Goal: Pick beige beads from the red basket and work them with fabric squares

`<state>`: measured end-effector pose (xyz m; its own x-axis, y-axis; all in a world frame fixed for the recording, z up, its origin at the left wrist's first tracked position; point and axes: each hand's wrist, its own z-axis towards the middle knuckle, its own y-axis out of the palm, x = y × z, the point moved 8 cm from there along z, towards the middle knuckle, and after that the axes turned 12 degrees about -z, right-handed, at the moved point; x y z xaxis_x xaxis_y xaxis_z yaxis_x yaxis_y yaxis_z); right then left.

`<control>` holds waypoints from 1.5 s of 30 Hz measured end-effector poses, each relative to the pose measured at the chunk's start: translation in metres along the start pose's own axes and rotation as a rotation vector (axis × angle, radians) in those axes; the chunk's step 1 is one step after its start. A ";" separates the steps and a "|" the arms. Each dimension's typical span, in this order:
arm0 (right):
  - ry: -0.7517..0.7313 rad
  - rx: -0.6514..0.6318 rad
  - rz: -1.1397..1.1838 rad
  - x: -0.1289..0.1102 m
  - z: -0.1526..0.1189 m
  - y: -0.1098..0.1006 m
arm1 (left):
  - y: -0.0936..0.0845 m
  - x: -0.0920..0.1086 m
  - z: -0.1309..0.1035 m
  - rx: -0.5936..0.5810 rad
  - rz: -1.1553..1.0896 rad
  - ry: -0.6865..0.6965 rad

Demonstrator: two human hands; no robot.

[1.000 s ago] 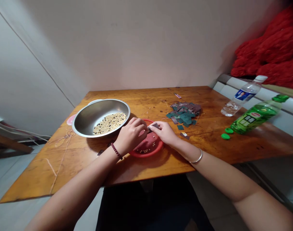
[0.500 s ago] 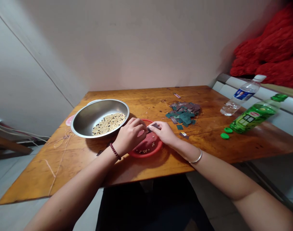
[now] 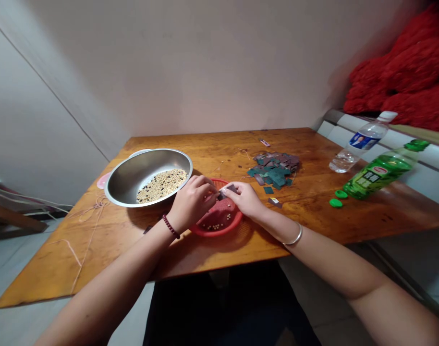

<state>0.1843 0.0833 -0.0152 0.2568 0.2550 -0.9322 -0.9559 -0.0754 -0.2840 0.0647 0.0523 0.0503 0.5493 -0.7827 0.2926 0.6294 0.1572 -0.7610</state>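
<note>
Over the red basket (image 3: 237, 222), my two hands meet, their fingertips close together. My right hand (image 3: 245, 198) pinches a small dark patch (image 3: 227, 191) between thumb and fingers. The fingers of my left hand (image 3: 195, 198) are curled closed at the patch's left edge; what they hold, if anything, is too small to tell. Several pale beads (image 3: 215, 227) lie in the bottom of the basket. To the left, a steel bowl (image 3: 120, 180) holds many pale and some black beads (image 3: 164, 185).
A pile of green and brown patches (image 3: 275, 168) lies on the wooden table (image 3: 212, 144). Toward the right are a clear bottle (image 3: 361, 142), a green bottle (image 3: 380, 177) and two green caps (image 3: 336, 203). Loose thread (image 3: 91, 226) trails at the left, and red material (image 3: 417, 72) is heaped behind.
The view has shifted very slightly. My left fingers have moved a little at the patch, while my right hand has kept its hold on it.
</note>
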 end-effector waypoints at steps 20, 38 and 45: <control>-0.004 0.026 0.039 -0.001 0.000 -0.001 | 0.001 0.000 0.000 0.015 -0.088 0.005; 0.011 0.014 0.050 -0.001 0.000 -0.002 | -0.003 -0.005 0.001 0.066 -0.149 -0.044; 0.001 0.048 0.046 -0.003 0.000 -0.005 | 0.000 -0.002 0.000 0.042 -0.151 -0.038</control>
<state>0.1884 0.0826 -0.0105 0.2127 0.2514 -0.9442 -0.9724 -0.0406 -0.2299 0.0640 0.0535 0.0494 0.4664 -0.7763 0.4241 0.7286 0.0653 -0.6818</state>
